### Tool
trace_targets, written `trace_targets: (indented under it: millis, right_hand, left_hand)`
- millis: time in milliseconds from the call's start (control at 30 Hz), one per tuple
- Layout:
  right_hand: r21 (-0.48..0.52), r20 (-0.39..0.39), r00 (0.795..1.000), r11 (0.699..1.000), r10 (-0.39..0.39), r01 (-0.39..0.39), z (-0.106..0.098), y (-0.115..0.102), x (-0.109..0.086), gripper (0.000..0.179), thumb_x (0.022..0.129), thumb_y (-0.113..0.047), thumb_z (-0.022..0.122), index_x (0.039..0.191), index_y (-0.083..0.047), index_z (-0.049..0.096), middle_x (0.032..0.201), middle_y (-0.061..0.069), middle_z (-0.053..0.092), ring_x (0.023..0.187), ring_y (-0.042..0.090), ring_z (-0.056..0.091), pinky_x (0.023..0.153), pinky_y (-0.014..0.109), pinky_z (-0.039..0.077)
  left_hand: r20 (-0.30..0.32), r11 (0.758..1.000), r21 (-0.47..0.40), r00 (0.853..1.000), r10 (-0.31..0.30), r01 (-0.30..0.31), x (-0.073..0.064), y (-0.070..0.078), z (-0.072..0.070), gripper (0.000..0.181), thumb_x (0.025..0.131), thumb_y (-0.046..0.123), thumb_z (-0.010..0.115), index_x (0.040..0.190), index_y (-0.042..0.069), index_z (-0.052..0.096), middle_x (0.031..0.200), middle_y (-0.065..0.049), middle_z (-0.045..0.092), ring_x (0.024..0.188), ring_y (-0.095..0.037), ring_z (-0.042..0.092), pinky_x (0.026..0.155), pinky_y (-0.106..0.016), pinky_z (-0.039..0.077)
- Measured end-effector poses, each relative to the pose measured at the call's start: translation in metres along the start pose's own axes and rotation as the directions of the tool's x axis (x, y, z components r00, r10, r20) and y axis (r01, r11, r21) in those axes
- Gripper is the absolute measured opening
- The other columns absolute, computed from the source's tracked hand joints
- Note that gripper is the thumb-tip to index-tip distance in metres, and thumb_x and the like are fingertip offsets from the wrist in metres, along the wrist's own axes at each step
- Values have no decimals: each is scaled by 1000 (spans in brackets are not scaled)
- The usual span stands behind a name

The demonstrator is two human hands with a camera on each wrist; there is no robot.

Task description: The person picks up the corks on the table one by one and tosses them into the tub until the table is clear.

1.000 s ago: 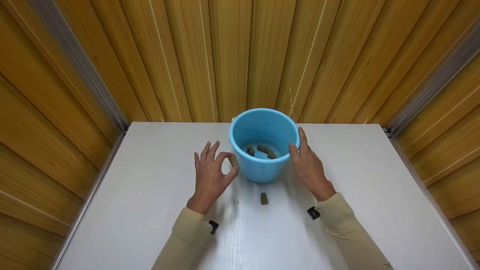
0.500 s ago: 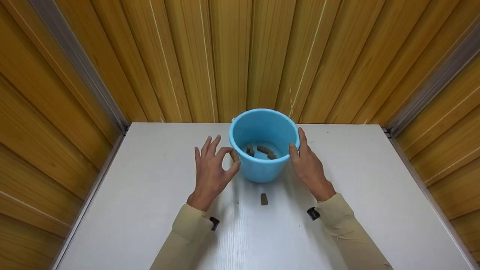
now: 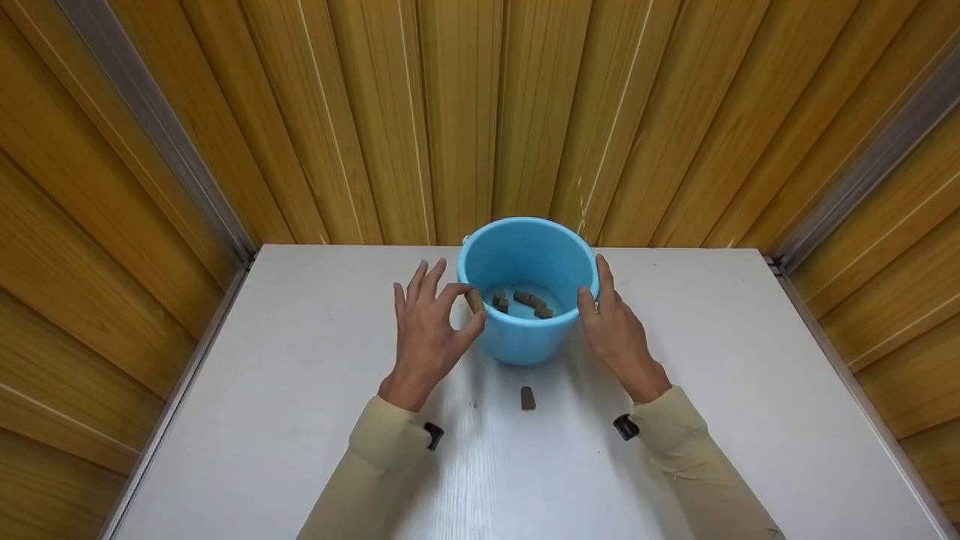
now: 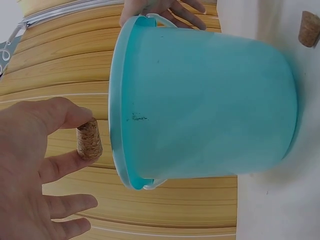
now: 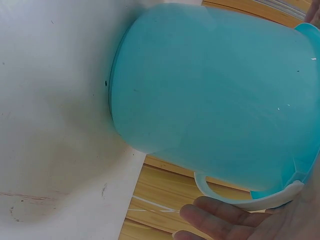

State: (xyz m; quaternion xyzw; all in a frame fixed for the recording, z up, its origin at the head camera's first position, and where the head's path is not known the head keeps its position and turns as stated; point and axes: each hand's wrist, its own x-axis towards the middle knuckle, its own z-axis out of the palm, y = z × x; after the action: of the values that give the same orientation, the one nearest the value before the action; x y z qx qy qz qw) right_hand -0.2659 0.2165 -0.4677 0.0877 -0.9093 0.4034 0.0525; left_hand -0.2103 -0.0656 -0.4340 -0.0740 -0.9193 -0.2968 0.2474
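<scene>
My left hand (image 3: pixel 427 330) pinches a cork stopper (image 4: pixel 90 140) between thumb and index finger, its other fingers spread. The cork is at the left rim of a light blue bucket (image 3: pixel 521 341), on the outer side in the left wrist view. At the bucket's right side, my right hand (image 3: pixel 621 337) holds the rim, thumb on the near side and fingers along the outside by the white handle (image 5: pixel 270 199). Several corks (image 3: pixel 529 299) lie on the bucket's floor. Another cork (image 3: pixel 528 398) stands or lies on the table in front of the bucket; its pose is unclear.
The bucket stands upright on a white table (image 3: pixel 315 390) near its back edge. Wood-patterned panels (image 3: pixel 457 112) rise behind the table and at both sides, with grey metal strips (image 3: pixel 157 120) in the corners.
My left hand has risen and moved slightly right with the pinched cork, from beside the bucket's wall up to its rim. My right hand, the bucket and the table cork stay put.
</scene>
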Motion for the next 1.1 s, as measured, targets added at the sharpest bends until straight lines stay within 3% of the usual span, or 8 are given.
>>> trace_targets:
  millis: [433, 700, 1100]
  right_hand:
    - [-11, 21, 1000, 1000, 9, -9, 1, 1, 0, 76, 113, -52, 33, 171, -20, -2, 164, 22, 39, 141, 43, 51, 110, 67, 43]
    - [-11, 11, 1000, 1000, 6, -6, 1, 0, 0, 76, 113, -52, 33, 172, -18, 0, 162, 23, 41, 139, 42, 52, 109, 65, 45]
    - [-9, 17, 1000, 1000, 25, -25, 0, -1, 0, 77, 113, -54, 34, 172, -19, -1, 165, 21, 39, 140, 42, 52, 110, 65, 44]
  left_hand:
    - [48, 1000, -20, 999, 2, -1, 10, 0, 6, 37, 91, 34, 82, 122, 15, 77, 158, -18, 51, 153, -44, 35, 119, -76, 15]
    - [39, 999, -36, 999, 15, -14, 16, -1, 11, 36, 92, 34, 80, 121, 14, 77, 156, -19, 53, 152, -45, 36, 117, -77, 17]
    - [60, 998, -55, 998, -20, 23, 22, 2, 17, 36, 91, 35, 82, 120, 14, 77, 157, -19, 52, 153, -45, 33, 118, -77, 16]
